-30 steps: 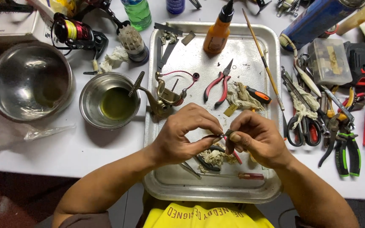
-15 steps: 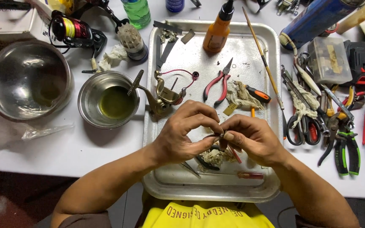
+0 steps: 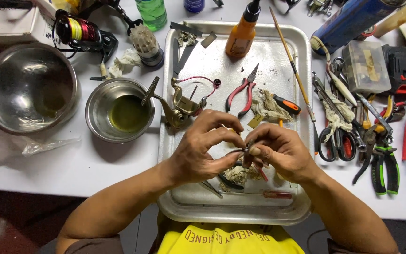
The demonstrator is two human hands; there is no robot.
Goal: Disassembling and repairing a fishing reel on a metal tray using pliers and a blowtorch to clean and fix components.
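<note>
- Small metal part (image 3: 239,151): pinched between fingertips of both hands, held above the near half of the metal tray (image 3: 301,51).
- Left hand (image 3: 198,153): fingers curled, thumb and forefinger pressed on the part.
- Right hand (image 3: 280,153): fingertips closed on the part's other end.
- Step judged: fine fitting or cleaning; a steady grip is called for.
- Forearms: angled inward over the tray's near rim.

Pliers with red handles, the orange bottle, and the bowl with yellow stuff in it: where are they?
Pliers (image 3: 241,96), head view, on the red handles.
Orange bottle (image 3: 240,37), head view, on its body.
Bowl (image 3: 97,101), head view, on its left rim.
</note>
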